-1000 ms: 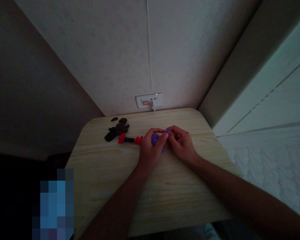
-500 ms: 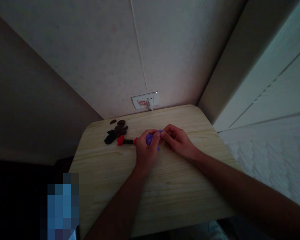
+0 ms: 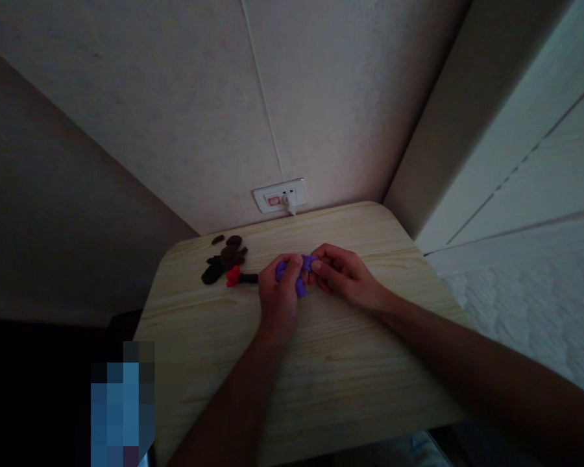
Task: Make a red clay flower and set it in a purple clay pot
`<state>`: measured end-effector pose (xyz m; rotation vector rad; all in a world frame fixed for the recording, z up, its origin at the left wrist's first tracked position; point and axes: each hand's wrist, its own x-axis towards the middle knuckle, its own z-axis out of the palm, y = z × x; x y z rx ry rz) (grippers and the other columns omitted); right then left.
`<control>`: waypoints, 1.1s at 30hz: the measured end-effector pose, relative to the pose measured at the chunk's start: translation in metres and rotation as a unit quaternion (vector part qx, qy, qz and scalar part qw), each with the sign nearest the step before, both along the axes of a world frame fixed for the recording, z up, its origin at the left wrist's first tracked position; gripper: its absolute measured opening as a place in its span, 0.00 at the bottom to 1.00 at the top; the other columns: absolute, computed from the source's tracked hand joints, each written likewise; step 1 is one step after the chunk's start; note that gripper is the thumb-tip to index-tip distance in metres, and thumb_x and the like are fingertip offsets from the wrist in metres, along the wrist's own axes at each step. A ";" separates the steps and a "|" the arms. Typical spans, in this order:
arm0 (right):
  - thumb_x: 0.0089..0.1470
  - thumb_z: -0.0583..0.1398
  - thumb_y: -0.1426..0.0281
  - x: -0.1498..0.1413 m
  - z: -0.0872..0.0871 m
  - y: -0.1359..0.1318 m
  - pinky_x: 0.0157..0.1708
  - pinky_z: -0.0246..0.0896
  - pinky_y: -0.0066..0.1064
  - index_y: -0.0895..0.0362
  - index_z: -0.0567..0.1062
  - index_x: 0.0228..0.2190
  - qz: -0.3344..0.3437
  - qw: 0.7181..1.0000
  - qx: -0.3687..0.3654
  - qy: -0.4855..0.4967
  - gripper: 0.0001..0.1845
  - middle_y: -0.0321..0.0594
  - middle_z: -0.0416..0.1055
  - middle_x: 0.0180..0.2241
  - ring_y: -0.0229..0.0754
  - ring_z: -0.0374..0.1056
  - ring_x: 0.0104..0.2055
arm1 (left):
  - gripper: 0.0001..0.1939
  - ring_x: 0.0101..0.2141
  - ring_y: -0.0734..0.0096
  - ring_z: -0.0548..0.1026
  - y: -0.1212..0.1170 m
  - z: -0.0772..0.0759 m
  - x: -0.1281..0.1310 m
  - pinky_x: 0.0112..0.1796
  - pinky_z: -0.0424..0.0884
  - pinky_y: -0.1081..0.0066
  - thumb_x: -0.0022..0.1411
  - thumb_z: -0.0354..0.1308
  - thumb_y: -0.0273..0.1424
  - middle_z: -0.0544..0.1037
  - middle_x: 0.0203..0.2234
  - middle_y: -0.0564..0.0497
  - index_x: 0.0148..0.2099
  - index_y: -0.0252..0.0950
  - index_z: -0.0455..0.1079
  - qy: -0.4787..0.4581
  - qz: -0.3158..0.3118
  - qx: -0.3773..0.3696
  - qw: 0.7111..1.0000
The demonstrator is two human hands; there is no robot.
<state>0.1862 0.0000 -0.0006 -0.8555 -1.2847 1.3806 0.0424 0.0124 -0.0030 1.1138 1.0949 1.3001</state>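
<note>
A lump of purple modelling clay (image 3: pixel 302 286) is held just above the table between my two hands. My left hand (image 3: pixel 278 285) is closed around its left side, thumb on top. With thumb and forefinger, my right hand (image 3: pixel 343 272) pinches the clay's right end, and its other fingers curl underneath. Left of my left hand lies a black clay stick (image 3: pixel 248 278) with a red clay piece (image 3: pixel 233 276) at its far end; the near end is hidden by that hand. Farther left are a black clay lump (image 3: pixel 213 270) and several brown clay pieces (image 3: pixel 232 255).
All this is on a pale wooden table (image 3: pixel 331 363) pushed against the wall. Above its back edge sits a wall socket (image 3: pixel 279 194) with a white plug (image 3: pixel 289 203) in it. A white quilted surface (image 3: pixel 525 305) lies to the right. At lower left a patch is pixelated.
More of the purple clay shows between my hands, which are slightly farther apart. My left hand has shifted a little left and now covers the stick's near red end. The view has tilted slightly.
</note>
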 end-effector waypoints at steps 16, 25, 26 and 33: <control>0.63 0.60 0.50 0.007 -0.004 0.003 0.24 0.52 0.28 0.56 0.71 0.26 -0.076 0.990 0.027 -0.117 0.23 0.31 0.65 0.21 0.35 0.58 0.23 | 0.08 0.20 0.76 0.66 -0.005 0.009 -0.001 0.22 0.63 0.76 0.59 0.65 0.34 0.71 0.18 0.57 0.31 0.35 0.77 0.149 -0.040 0.037 0.987; 0.64 0.57 0.48 0.005 -0.004 0.005 0.20 0.48 0.28 0.56 0.69 0.22 -0.049 0.998 -0.024 -0.035 0.28 0.30 0.62 0.17 0.33 0.53 0.19 | 0.11 0.18 0.79 0.64 -0.005 0.000 0.000 0.18 0.60 0.78 0.58 0.67 0.38 0.70 0.17 0.58 0.34 0.34 0.78 0.033 -0.068 -0.018 0.997; 0.65 0.56 0.48 0.006 -0.005 0.005 0.21 0.49 0.28 0.56 0.69 0.21 -0.056 0.997 -0.008 -0.051 0.29 0.31 0.62 0.17 0.33 0.54 0.20 | 0.13 0.17 0.79 0.64 -0.005 0.000 0.000 0.18 0.59 0.78 0.58 0.67 0.40 0.70 0.17 0.58 0.34 0.34 0.78 0.030 -0.067 -0.024 0.997; 0.58 0.67 0.56 0.009 -0.011 0.003 0.25 0.59 0.27 0.54 0.74 0.38 -0.161 0.981 0.075 -0.073 0.16 0.33 0.71 0.27 0.35 0.65 0.26 | 0.14 0.19 0.78 0.66 -0.003 0.002 0.000 0.20 0.62 0.78 0.57 0.69 0.42 0.71 0.19 0.58 0.33 0.35 0.77 0.066 -0.008 -0.012 0.998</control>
